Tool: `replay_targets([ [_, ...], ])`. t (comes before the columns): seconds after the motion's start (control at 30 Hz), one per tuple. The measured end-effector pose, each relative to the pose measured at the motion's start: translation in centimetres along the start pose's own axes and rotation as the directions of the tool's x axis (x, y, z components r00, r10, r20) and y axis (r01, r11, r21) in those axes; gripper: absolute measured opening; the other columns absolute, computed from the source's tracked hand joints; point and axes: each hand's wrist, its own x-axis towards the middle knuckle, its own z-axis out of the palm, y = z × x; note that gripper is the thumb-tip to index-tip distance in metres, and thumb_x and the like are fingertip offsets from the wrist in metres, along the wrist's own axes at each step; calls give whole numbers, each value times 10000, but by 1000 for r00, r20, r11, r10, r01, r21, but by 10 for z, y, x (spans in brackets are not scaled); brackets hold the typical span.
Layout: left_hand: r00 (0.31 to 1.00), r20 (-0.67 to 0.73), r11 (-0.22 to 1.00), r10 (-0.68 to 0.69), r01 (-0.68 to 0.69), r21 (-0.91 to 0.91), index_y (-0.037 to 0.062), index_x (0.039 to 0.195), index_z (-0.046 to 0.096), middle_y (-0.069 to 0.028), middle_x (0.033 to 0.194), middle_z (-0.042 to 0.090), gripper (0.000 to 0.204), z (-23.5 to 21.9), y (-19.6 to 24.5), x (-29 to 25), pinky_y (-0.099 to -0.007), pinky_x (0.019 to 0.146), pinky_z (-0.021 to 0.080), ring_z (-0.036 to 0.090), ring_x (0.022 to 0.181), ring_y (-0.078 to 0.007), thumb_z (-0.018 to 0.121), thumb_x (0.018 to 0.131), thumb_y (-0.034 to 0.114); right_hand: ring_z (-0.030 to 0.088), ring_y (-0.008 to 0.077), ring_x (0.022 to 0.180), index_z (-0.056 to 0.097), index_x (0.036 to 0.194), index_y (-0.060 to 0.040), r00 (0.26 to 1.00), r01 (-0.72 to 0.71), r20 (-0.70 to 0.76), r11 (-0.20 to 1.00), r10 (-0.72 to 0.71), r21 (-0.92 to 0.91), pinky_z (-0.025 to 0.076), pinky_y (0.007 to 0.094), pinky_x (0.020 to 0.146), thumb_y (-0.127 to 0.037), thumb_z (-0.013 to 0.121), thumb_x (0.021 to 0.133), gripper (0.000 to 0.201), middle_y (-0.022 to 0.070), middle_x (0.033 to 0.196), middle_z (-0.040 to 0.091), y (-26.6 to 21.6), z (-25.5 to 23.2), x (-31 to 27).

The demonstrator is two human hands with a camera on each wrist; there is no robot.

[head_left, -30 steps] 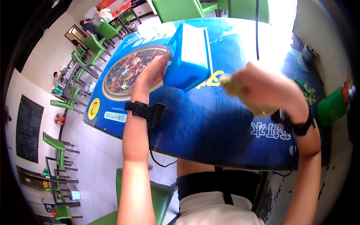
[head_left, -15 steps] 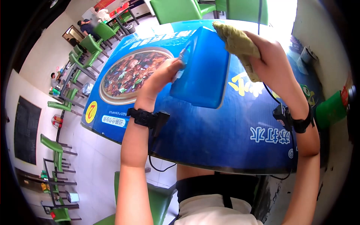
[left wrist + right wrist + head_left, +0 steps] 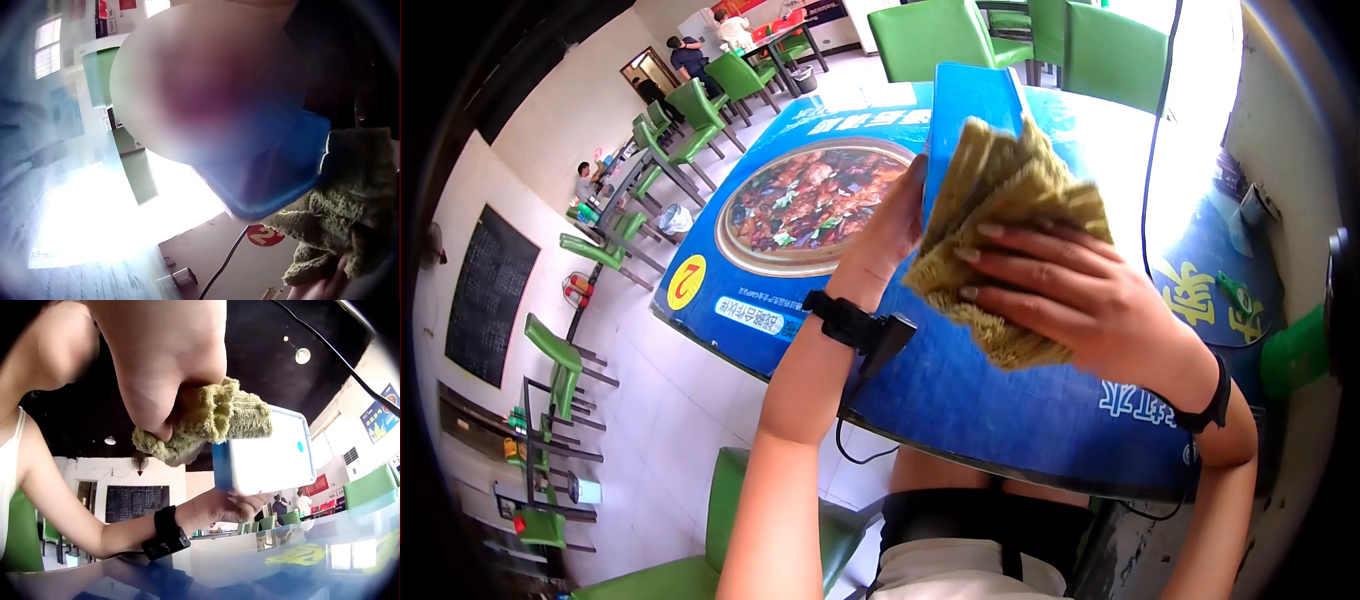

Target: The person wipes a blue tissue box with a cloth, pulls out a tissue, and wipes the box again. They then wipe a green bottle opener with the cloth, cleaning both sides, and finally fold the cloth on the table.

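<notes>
Cloth (image 3: 990, 185), olive-green and folded, covers part of a blue plastic box (image 3: 970, 95). Right hand (image 3: 1105, 310) lays its fingers nearly straight and side by side over the cloth; the thumb bears on it from another side, so the fabric is pinched within the grip and backed by the fingers. Left hand (image 3: 895, 225) grips the box at its side, fingers bent around an edge. This hold seems chosen to brace the box and leave the cloth side accessible. The left thumb's exact position cannot be told. The box is raised above the tabletop (image 3: 1000, 400), tilted, with its white face (image 3: 265, 465) toward the right wrist camera.

The tabletop is glossy blue, printed with a dish of food (image 3: 815, 205) and a yellow disc (image 3: 687, 282) marked 2. A green container (image 3: 1293, 350) is beside its right end, near the wall.

Beyond the table are green upholstered chairs (image 3: 930, 40), a lined waste bin (image 3: 675, 220), a wall-mounted blackboard (image 3: 492, 295) and, at the far end, a person in a dark top (image 3: 690, 60).
</notes>
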Motion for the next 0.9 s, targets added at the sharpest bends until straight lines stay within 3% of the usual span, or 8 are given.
replay_targets([
  [0.13,1000,-22,999,14,-15,-33,24,1184,472,-82,1063,591,503,-1,-2,6,-271,721,546,608,926,-144,470,889,432,441,224,1196,561,1109,-96,997,31,74,999,-30,-10,338,393,1024,-103,600,714,397,63,1208,524,-2,13,-3],
  [0.3,958,-264,992,109,-86,97,26,1148,491,-31,987,583,476,1,-5,11,-231,709,519,589,822,-91,470,889,425,551,249,1051,591,1066,-77,985,-89,158,984,65,154,419,374,935,-27,595,693,376,75,1067,604,2,23,-8],
  [0.43,948,-292,988,125,-93,120,28,1151,488,-32,993,581,473,0,-6,16,-235,716,516,586,832,-95,472,889,421,586,330,879,574,1083,-35,752,-387,635,899,179,206,479,366,772,-18,605,645,440,156,967,620,18,18,-18],
  [0.5,948,-290,987,133,-101,123,28,1153,487,-33,996,579,472,0,-6,17,-237,720,514,585,836,-97,473,889,419,602,330,799,596,1011,-45,738,-518,622,811,261,274,481,352,729,-18,563,682,332,175,847,617,37,12,-16],
  [0.6,949,-286,986,131,-93,141,30,1155,484,-34,1000,577,470,-1,-6,11,-240,725,512,582,843,-100,474,889,417,593,172,789,560,1038,-5,661,-749,539,499,523,435,479,300,720,-69,582,745,301,86,858,611,81,17,-32],
  [0.7,963,-248,986,105,-68,155,31,1157,482,-36,1005,575,468,-5,-8,3,-243,731,510,580,850,-103,475,889,414,566,155,877,514,1093,20,479,-584,298,46,826,810,454,284,790,-137,566,816,323,72,967,580,88,7,-37],
  [0.83,984,-168,987,60,-33,160,32,1160,479,-37,1011,572,465,-2,-15,-30,-247,738,507,577,859,-107,477,889,410,543,151,955,484,1137,24,318,-524,32,148,948,839,419,279,849,-186,598,822,395,91,1023,564,81,-18,-34],
  [0.9,988,-147,982,45,-17,186,33,1162,477,-38,1014,571,464,7,-16,-30,-249,742,505,575,864,-109,478,889,408,522,181,1010,465,1167,11,362,-349,-52,187,931,918,406,290,864,-193,588,834,409,101,1086,541,84,-27,-39],
])
